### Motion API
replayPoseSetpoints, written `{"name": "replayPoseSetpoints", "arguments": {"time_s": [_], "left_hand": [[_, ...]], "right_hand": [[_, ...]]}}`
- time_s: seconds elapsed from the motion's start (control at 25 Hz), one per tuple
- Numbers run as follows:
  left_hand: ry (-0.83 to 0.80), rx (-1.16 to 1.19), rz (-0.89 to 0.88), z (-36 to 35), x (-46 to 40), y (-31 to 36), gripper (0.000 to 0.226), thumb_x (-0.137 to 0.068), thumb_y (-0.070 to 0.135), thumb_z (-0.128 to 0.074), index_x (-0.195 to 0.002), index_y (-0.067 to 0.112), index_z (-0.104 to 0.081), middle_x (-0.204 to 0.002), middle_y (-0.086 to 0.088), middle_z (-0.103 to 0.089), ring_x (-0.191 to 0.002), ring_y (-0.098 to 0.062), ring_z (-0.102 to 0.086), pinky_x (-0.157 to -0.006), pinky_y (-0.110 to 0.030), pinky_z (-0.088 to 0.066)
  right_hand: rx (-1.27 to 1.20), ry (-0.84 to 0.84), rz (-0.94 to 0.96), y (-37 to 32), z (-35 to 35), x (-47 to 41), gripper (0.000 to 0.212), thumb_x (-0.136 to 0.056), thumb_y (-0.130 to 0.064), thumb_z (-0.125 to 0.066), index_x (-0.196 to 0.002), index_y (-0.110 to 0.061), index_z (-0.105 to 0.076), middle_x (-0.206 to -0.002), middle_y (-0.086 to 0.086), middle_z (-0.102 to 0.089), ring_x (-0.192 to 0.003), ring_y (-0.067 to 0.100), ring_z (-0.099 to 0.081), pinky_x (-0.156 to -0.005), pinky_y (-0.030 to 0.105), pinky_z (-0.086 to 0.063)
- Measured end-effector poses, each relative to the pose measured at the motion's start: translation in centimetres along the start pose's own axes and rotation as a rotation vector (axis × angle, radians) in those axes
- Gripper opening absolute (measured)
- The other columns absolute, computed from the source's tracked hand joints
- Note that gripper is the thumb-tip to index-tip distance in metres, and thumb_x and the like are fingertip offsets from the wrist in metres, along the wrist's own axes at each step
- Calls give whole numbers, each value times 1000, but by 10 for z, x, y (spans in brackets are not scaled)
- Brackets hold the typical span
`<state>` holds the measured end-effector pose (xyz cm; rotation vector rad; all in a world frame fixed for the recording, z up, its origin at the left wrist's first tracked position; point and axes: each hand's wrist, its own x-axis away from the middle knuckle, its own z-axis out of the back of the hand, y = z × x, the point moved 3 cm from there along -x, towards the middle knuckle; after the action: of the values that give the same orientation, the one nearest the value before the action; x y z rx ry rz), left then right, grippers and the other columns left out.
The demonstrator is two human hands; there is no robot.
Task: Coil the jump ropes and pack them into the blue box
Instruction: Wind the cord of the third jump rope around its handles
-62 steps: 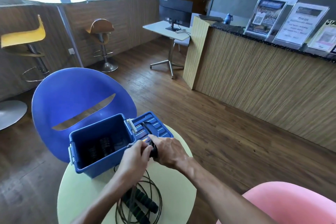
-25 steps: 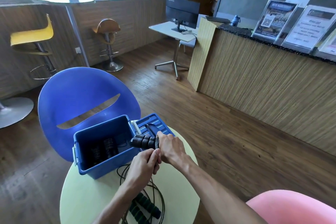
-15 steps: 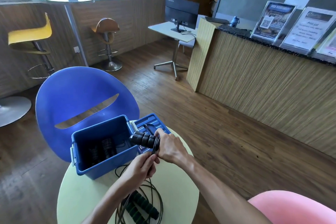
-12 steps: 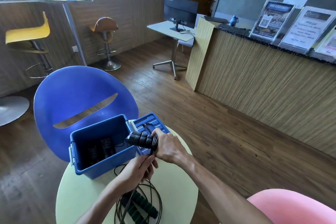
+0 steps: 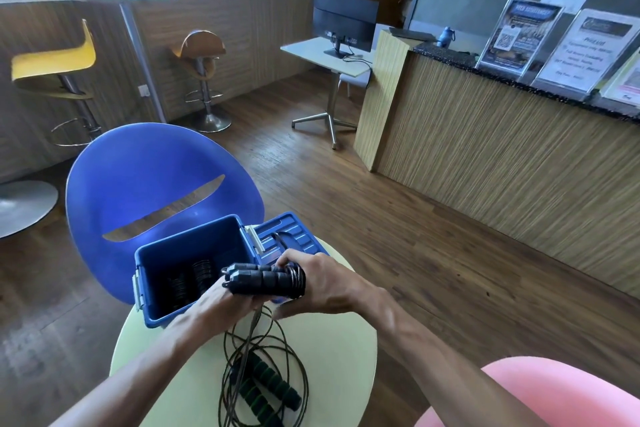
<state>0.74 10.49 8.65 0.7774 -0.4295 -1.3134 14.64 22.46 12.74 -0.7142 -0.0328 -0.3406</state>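
Note:
An open blue box [image 5: 152, 288] stands on the round pale table [image 5: 339, 354], with dark coiled rope [image 5: 194, 279] inside it. My right hand [image 5: 325, 282] grips the two black handles of a jump rope [image 5: 263, 282], held level just right of the box. Several turns of cord wrap around the handles by my fingers. My left hand [image 5: 221, 305] sits under the handles' left ends and holds the loose cord that hangs to the table. A second jump rope with green-black handles [image 5: 266, 388] lies loosely coiled on the table near me.
The box's blue lid [image 5: 291, 239] lies open behind my right hand. A blue chair [image 5: 149, 177] stands behind the table and a pink seat [image 5: 561, 392] at the lower right. A wooden counter [image 5: 502, 156], stools and a desk with a monitor stand farther off.
The black handles stayed level in my right hand beside the box. My left hand dropped along the cord, then came back up under the handles; the cord wraps sit by my right fingers.

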Motion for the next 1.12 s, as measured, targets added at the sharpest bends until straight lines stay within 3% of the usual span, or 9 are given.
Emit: {"name": "replayPoseSetpoints", "arguments": {"time_s": [0.08, 0.24, 0.36, 0.48, 0.64, 0.76, 0.88, 1.04, 1.12], "left_hand": [[-48, -22, 24, 4, -2, -7, 28, -86, 17, -68, -76, 43, -63, -82, 15, -62, -71, -1, -59, -65, -18, -48], [-178, -424, -325, 11, -12, -6, 8, -85, 32, -61, -86, 35, -54, -76, 16, -62, -69, 1, -52, -69, -4, -35], [-171, -476, -388, 25, -22, -2, 11, -93, 42, -53, -91, 33, -59, -74, 11, -62, -66, -11, -56, -58, -22, -47], [-83, -561, -486, 39, -29, 21, 26, -93, 47, -52, -77, 28, -60, -65, 9, -55, -60, -12, -55, -48, -27, -45], [-83, -845, -657, 40, -24, 64, 33, -67, 22, -84, -60, 21, -53, -55, 7, -47, -50, -13, -51, -37, -21, -31], [-122, -876, -599, 41, -17, 78, 37, -50, 13, -92, -60, 20, -57, -56, 8, -50, -50, -11, -53, -36, -20, -36], [-78, -797, -401, 37, -14, 81, 42, -49, 13, -90, -68, 22, -54, -65, 9, -53, -58, -12, -56, -39, -23, -44], [136, -538, 20, 28, -4, 88, 20, -81, 16, -70, -86, 22, -51, -86, 7, -51, -79, -18, -58, -62, -26, -43], [263, -335, 175, 23, 6, 94, 8, -91, 24, -61, -93, 21, -54, -89, 8, -51, -77, -19, -57, -67, -30, -44]], "right_hand": [[21, -15, 33, -9, 1, 4, 60, -64, -56, -88, -106, -37, -50, -82, -11, -63, -72, 3, -57, -68, 25, -47], [168, -63, 109, -22, 0, 13, 65, -69, -61, -84, -112, -31, -46, -82, -8, -59, -75, 14, -56, -72, 30, -45], [254, -101, 112, -29, -3, 16, 70, -69, -65, -81, -111, -28, -38, -81, -2, -60, -79, 24, -59, -77, 40, -50], [273, -124, 51, -25, -10, 18, 74, -69, -68, -78, -112, -26, -35, -77, -3, -55, -77, 24, -56, -75, 41, -48], [234, -134, -84, -20, -15, 15, 73, -71, -70, -76, -112, -25, -37, -91, 0, -60, -83, 23, -56, -71, 39, -46], [295, -101, -88, -23, -11, 10, 64, -75, -68, -73, -120, -32, -45, -98, 0, -65, -87, 24, -60, -75, 38, -51], [338, 61, -72, -17, -2, 3, 46, -77, -65, -71, -108, -37, -52, -92, -3, -69, -85, 25, -63, -72, 36, -50], [433, 291, -46, -3, 1, -4, 43, -78, -59, -70, -105, -29, -54, -90, -1, -69, -85, 27, -66, -65, 31, -39], [469, 370, -25, 2, 3, -5, 46, -80, -61, -68, -108, -26, -57, -89, 2, -68, -83, 30, -66, -63, 31, -37]]}}
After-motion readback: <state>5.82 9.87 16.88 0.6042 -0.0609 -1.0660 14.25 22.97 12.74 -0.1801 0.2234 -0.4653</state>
